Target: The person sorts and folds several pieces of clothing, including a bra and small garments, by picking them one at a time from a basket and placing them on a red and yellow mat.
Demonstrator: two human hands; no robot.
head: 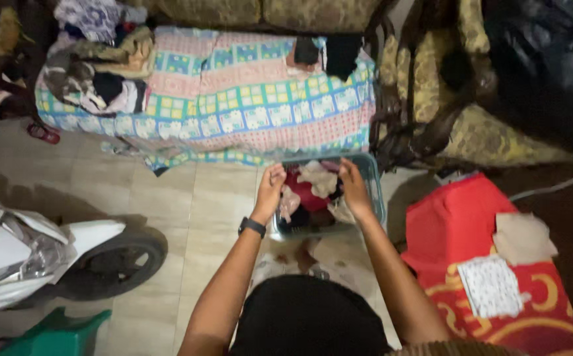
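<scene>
A clear plastic basket [376, 191] stands on the tiled floor in front of me, filled with crumpled clothes [313, 188] in red, beige and dark colours. My left hand [270, 186], with a black watch on its wrist, grips the basket's left rim. Over on the right side, my right hand [353, 186] reaches in, its fingers curled on the clothes or the rim; which one I cannot tell.
Behind the basket is a low couch under a patterned pink and blue cloth [247, 99], piled with clothes [95, 66] at its left. A white scooter [42, 257] is parked at left, a green stool [56, 333] below it. A red mat [490, 264] with folded cloths lies at right.
</scene>
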